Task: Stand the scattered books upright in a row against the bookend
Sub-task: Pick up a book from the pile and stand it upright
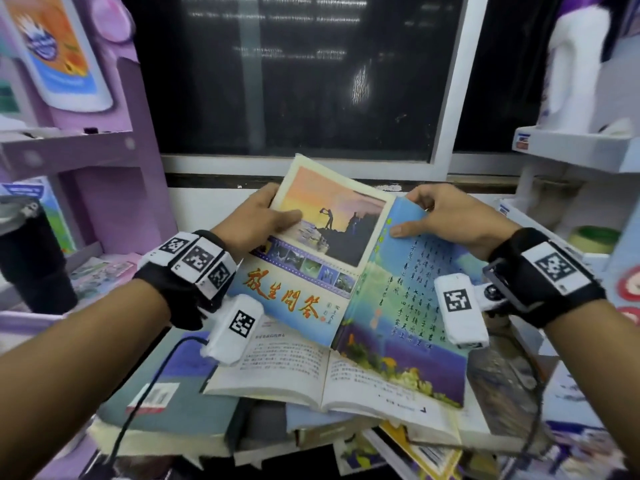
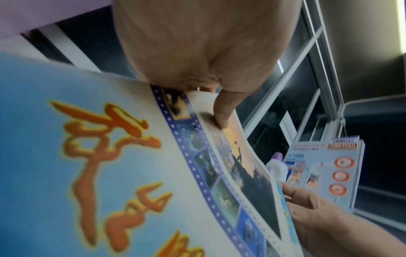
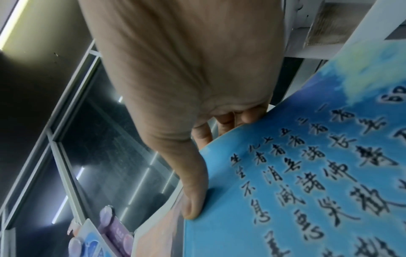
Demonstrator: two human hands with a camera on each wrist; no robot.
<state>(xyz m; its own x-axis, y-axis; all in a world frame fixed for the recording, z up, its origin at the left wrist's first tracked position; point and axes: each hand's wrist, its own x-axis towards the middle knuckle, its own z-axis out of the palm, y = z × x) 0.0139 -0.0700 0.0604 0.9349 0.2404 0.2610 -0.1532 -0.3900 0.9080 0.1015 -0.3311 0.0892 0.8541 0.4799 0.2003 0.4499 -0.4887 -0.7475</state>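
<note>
**Above the heap: a limp paperback held open, covers out**

Over the pile of books (image 1: 194,407) by the window (image 1: 298,74) we hold a thin paperback (image 1: 311,285) splayed open, covers facing us. Our left hand (image 1: 258,216) pinches the front cover's top edge, thumb on the picture; our right hand (image 1: 446,216) pinches the back cover. We judge it light and floppy, so close it and grip it near the spine. We see no bookend

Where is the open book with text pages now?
In the head view, the open book lies on the pile, low centre, beneath the blue book held by both hands.
</note>
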